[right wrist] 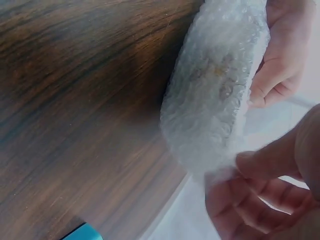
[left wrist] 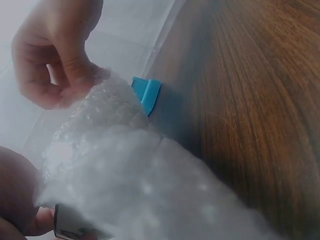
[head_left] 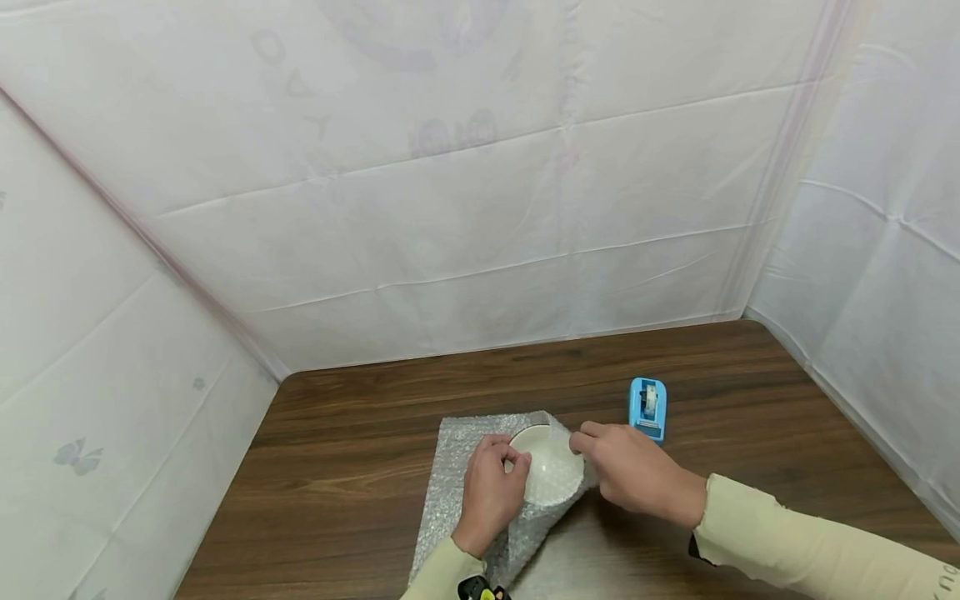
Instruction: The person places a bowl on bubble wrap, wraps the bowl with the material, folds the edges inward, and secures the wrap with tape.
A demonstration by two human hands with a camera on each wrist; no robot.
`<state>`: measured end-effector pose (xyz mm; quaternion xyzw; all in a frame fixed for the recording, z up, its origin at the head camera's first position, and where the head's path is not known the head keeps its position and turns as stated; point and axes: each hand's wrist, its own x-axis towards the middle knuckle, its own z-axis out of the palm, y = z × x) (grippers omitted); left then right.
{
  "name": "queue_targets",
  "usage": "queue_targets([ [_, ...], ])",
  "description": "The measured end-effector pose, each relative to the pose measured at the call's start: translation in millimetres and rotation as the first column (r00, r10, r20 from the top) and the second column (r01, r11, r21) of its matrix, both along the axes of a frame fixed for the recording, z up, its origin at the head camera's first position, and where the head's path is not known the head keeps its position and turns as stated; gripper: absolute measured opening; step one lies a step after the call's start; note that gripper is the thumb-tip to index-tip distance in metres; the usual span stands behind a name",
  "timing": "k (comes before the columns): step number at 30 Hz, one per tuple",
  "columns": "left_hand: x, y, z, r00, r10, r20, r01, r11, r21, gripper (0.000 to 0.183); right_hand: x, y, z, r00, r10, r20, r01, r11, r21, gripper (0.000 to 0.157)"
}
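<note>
A white bowl (head_left: pixel 534 440) with a dark rim sits on a sheet of clear bubble wrap (head_left: pixel 453 467). My left hand (head_left: pixel 491 492) grips the bowl's left rim, thumb towards the inside. On the other side, my right hand (head_left: pixel 637 471) pinches the edge of the bubble wrap, drawn up around the bowl's right side and partly over its opening. In the left wrist view the wrap (left wrist: pixel 145 175) hides most of the bowl, leaving a piece of dark-edged rim (left wrist: pixel 70 222) visible. The right wrist view shows patterned marks through the wrap (right wrist: pixel 210 95).
A light blue tape dispenser (head_left: pixel 647 408) stands behind my right hand on the dark wooden table (head_left: pixel 337 467). White sheeting (head_left: pixel 450 208) hangs behind the table and along both sides.
</note>
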<state>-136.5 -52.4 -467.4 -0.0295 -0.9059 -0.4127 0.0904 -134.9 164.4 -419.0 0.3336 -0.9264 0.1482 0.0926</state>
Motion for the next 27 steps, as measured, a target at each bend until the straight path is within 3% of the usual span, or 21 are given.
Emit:
queue_targets([
  [6, 1.4, 0, 1.3, 1.0, -0.001, -0.006, 0.001, 1.0, 0.001, 0.027, -0.2, -3, -1.3, 1.0, -0.017, 0.01, 0.018, 0.999, -0.027, 0.032],
  [12, 1.9, -1, 1.8, 1.0, 0.017, -0.025, -0.018, 1.0, -0.002, 0.026, -9.4, -7, -6.9, 0.998, 0.008, 0.067, 0.004, 0.984, -0.18, 0.02],
  [17, 1.5, 0, 0.1, 0.999, 0.035, -0.025, -0.036, 0.999, -0.01, 0.026, -16.3, -10, -13.5, 0.993, 0.089, 0.074, -0.068, 0.965, -0.252, 0.018],
  [22, 1.4, 1, -0.9, 0.999, 0.033, -0.008, -0.033, 0.999, -0.005, 0.026, -17.2, -6, -24.0, 0.979, 0.198, -0.057, -0.205, 0.964, -0.171, 0.019],
  [27, 0.8, 1, -0.6, 1.0, 0.022, 0.008, -0.021, 1.0, -0.007, 0.027, -14.2, 1, -29.1, 0.95, 0.275, -0.15, -0.282, 0.959, -0.023, 0.013],
])
